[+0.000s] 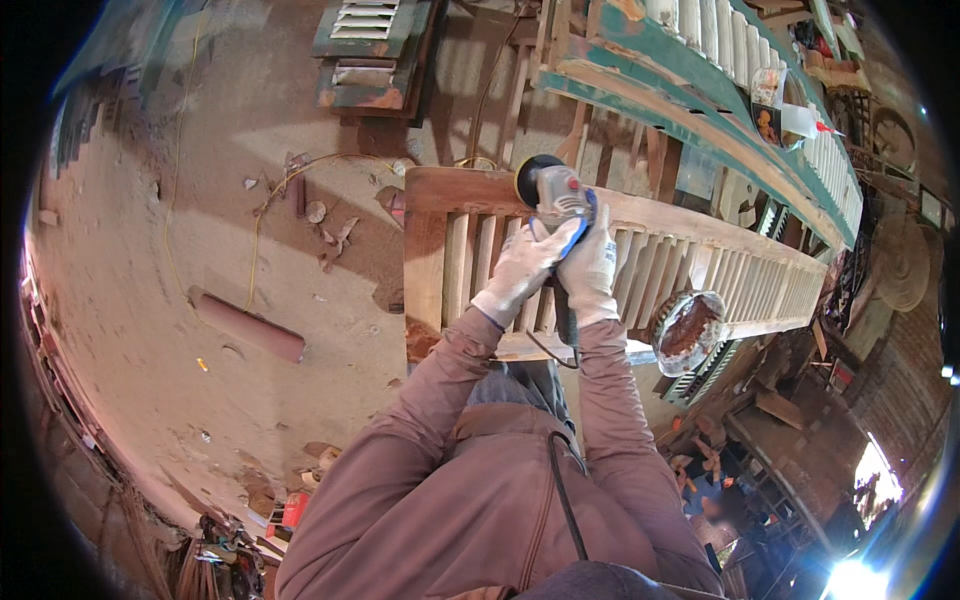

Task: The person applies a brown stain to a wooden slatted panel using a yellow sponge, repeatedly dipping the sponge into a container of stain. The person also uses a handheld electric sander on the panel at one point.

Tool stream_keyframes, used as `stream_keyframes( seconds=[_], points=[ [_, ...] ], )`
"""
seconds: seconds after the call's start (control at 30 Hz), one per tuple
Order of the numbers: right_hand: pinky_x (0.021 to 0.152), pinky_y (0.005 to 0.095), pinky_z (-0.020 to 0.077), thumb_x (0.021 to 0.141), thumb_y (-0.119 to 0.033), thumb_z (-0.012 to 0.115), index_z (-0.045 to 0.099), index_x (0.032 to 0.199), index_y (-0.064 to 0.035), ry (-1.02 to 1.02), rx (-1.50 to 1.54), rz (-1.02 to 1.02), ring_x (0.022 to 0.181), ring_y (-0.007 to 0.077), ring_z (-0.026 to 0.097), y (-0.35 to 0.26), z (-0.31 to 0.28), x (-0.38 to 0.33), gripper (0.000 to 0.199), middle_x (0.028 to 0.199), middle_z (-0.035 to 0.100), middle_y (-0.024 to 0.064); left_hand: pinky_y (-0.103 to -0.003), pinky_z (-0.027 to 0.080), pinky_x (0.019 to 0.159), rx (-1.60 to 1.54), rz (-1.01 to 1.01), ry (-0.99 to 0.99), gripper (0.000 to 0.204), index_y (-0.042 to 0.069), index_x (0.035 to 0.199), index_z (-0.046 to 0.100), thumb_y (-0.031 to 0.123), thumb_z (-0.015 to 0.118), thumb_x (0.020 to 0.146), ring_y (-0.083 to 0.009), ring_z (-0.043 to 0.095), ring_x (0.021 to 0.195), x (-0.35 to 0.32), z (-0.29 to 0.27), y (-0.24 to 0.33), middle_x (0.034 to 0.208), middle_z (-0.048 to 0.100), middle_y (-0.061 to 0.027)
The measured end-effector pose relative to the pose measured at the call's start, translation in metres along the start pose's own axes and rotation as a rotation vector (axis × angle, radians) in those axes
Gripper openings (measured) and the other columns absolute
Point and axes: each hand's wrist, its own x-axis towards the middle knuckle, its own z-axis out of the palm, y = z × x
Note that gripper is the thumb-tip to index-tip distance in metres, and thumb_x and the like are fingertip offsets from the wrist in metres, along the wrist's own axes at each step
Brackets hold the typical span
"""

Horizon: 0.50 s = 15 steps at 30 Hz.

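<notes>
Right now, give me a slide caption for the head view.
Gloved left hand and right hand grip a grey power sander at the far edge of a slatted wooden shutter.

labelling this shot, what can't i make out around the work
All in the head view:
White-and-blue gloved left hand and right hand: grip underneath, hidden by the grey handheld power tool.
Round black-and-yellow disc: underside, hidden by its own body.
Pale wooden louvred panel: some slats, covered by both hands.
Green louvred shutter: upper part, cut off by the upper edge.
</notes>
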Motion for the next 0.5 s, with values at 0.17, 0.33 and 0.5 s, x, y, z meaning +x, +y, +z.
stream_keyframes(
  seconds=[0.17,0.33,0.5],
  points=[
    [0.085,0.0463,0.0531,0.077,-0.041,0.083,0.049,0.135,-0.0084,0.136,0.012,0.019,0.103,0.0419,0.068,0.04,-0.02,0.009,0.075,0.114,0.068,0.0242,-0.03,0.049,0.087,0.126,0.031,-0.111,0.042,0.005,0.12,0.069,0.038,0.066,0.096,-0.0138,0.065,0.094,0.01,0.038,0.012,0.107,0.073,-0.0067],
    [0.086,0.0465,0.0534,0.077,-0.037,0.082,0.049,0.134,-0.0089,0.185,-0.056,0.099,0.104,0.0412,0.068,0.06,-0.036,0.009,0.072,0.113,0.068,0.0255,-0.036,0.05,0.088,0.209,0.024,-0.147,0.054,0.006,0.115,0.071,0.053,0.066,0.089,-0.0244,0.068,0.098,0.02,0.059,0.006,0.104,0.074,-0.0129],
    [0.081,0.0478,0.0552,0.084,-0.034,0.076,0.044,0.14,-0.0068,0.068,0.064,-0.038,0.1,0.0423,0.069,-0.001,-0.001,-0.001,0.07,0.108,0.069,0.0271,-0.041,0.051,0.089,0.788,0.669,-0.04,0.046,0.009,0.128,0.064,0.043,0.058,0.098,-0.0342,0.068,0.1,0.012,-0.013,-0.028,0.123,0.067,-0.0184]
  ],
)
